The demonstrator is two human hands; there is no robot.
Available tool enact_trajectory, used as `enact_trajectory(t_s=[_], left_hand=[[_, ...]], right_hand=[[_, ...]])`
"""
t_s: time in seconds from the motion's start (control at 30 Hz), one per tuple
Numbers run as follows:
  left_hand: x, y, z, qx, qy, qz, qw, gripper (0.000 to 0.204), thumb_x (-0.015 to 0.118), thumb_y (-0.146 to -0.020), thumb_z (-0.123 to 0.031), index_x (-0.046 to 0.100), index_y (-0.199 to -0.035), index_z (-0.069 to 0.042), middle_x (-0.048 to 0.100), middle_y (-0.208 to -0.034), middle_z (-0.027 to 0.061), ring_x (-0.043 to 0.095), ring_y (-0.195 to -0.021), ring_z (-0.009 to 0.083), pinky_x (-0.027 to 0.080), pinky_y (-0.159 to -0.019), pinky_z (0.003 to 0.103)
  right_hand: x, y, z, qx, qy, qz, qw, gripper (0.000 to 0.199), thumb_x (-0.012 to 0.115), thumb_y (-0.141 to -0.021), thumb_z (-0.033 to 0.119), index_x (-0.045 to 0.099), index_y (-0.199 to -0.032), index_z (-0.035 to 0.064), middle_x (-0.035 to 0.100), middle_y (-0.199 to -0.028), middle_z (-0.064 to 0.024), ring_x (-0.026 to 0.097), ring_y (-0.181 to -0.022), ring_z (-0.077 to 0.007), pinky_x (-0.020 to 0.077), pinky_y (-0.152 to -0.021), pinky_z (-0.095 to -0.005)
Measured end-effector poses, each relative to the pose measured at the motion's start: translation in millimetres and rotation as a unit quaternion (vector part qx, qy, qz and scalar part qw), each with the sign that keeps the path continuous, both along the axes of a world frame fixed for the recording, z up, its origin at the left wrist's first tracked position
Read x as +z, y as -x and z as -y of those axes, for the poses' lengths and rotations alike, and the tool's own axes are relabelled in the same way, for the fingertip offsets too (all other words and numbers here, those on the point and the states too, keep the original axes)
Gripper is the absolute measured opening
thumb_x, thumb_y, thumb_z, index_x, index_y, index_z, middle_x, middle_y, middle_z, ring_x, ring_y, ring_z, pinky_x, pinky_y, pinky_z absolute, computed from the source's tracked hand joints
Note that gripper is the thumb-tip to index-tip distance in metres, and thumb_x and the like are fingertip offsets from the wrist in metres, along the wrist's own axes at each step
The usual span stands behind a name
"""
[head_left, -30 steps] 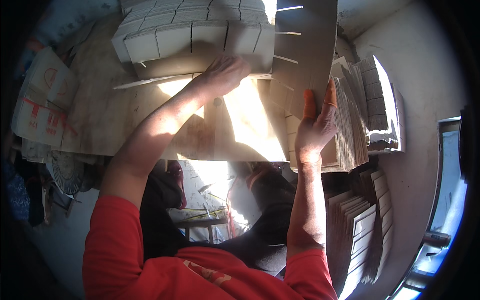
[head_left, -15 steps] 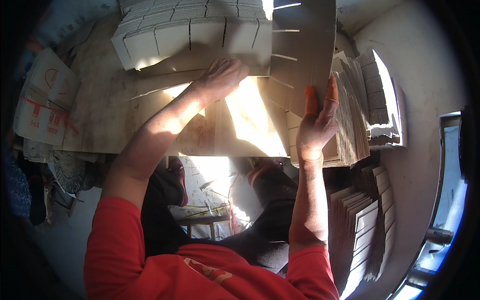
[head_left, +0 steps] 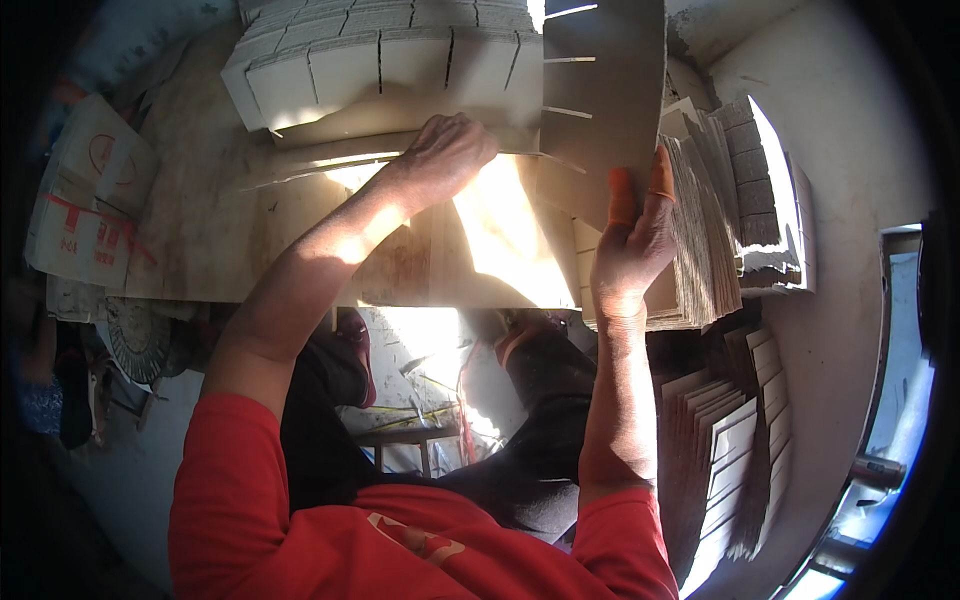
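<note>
While sunlight slants across a wooden tabletop (head_left: pixel 220 230), a worker's right hand (head_left: pixel 632 255) raises a slotted sheet (head_left: pixel 603 85) of cardboard over the right side, its fingers clamped on the near end, orange covers (head_left: pixel 621 200) showing on two digits. The left hand (head_left: pixel 447 155), fingers curled together, rests over a flat piece (head_left: pixel 345 150) of board near the far edge; whether it grips the board cannot be told. The work appears to be midway: slotted pieces already fill a far stack (head_left: pixel 400 70) along the far edge and a right stack (head_left: pixel 705 235) by the right edge, while the held sheet is not yet laid on either; which pile is finished is unclear. The sheet's long axis runs near to far, its far end pointing past the far edge and out of view, its slots opening toward the left edge, crosswise to that length.
</note>
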State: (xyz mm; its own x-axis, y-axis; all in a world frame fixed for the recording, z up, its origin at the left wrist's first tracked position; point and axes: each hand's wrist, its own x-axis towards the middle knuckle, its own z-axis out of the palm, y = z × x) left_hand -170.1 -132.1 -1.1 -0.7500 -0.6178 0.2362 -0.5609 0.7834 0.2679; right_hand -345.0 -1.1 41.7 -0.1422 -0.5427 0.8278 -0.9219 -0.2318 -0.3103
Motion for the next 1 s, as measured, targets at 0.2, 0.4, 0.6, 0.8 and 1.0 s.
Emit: enact_trajectory(t_s=[0.2,0.4,0.6,0.8,1.0], left_hand=[[8,4,-11,-0.016,-0.003,-0.049,0.999,0.01,0.052,-0.072,0.0,0.056,-0.063,0.003,0.058,-0.069,0.023,0.06,-0.075,0.0367,0.047,-0.068,0.047],[20,6,-28,-0.07,0.082,-0.108,0.988,0.004,0.057,-0.063,0.003,0.054,-0.063,0.001,0.057,-0.063,0.0155,0.06,-0.071,0.0312,0.047,-0.063,0.044],[29,0,-46,-0.079,0.103,-0.068,0.989,0.003,0.057,-0.068,0.001,0.055,-0.069,-0.001,0.055,-0.068,0.012,0.058,-0.076,0.0272,0.049,-0.065,0.04],[21,-12,-54,-0.115,0.101,-0.068,0.986,0.003,0.058,-0.071,-0.002,0.056,-0.072,-0.001,0.053,-0.07,0.011,0.056,-0.076,0.026,0.05,-0.068,0.038],[58,-23,-24,-0.055,-0.147,-0.005,0.988,0.033,0.075,-0.072,-0.03,0.061,-0.073,0.0,0.061,-0.072,0.0149,0.062,-0.078,0.0326,0.049,-0.074,0.043]], right_hand=[[-14,-3,3,-0.001,-0.049,-0.001,0.999,0.054,0.057,-0.088,-0.008,0.041,-0.139,0.0021,0.066,-0.106,-0.0202,0.07,-0.084,-0.0227,0.0544,-0.068,-0.0277],[-34,4,15,0.023,-0.034,0.001,0.999,0.043,0.055,-0.091,-0.004,0.046,-0.132,0.0021,0.067,-0.097,-0.0203,0.069,-0.081,-0.025,0.0538,-0.067,-0.034],[-16,-10,6,-0.032,-0.248,0.116,0.961,0.02,0.054,-0.095,0.008,0.054,-0.113,0.0003,0.066,-0.09,-0.0234,0.066,-0.083,-0.0368,0.0516,-0.07,-0.0405],[-15,-18,4,-0.043,-0.235,0.1,0.966,0.025,0.055,-0.095,0.009,0.052,-0.116,-0.0029,0.065,-0.088,-0.0245,0.067,-0.074,-0.0356,0.0513,-0.061,-0.0384],[-36,-20,5,-0.036,-0.096,-0.033,0.994,0.038,0.056,-0.092,0.001,0.044,-0.127,-0.0056,0.063,-0.112,-0.0237,0.07,-0.074,-0.0303,0.0571,-0.059,-0.0331]])
